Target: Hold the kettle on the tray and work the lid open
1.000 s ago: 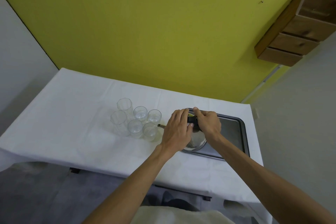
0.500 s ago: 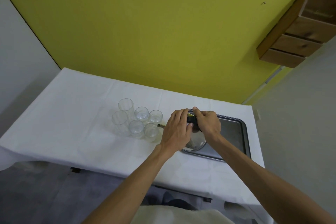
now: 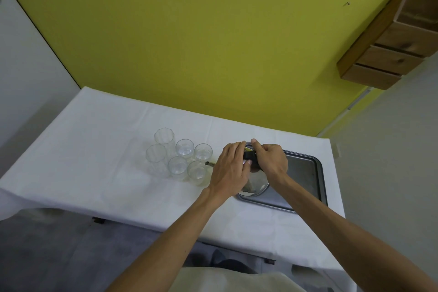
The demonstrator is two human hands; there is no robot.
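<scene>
At the center-right of the frame, the left hand (image 3: 231, 168) and right hand (image 3: 271, 159) both grasp the top of a steel kettle (image 3: 254, 185), which stands on the left end of a metal tray (image 3: 305, 173). Six empty glasses (image 3: 184, 149) stand just left of it.

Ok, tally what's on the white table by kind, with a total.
Clear glasses: 6 (two tall, four short)
Steel kettle: 1
Metal tray: 1
Total: 8

Soft even light, edges warped, perhaps slightly blurred
</scene>
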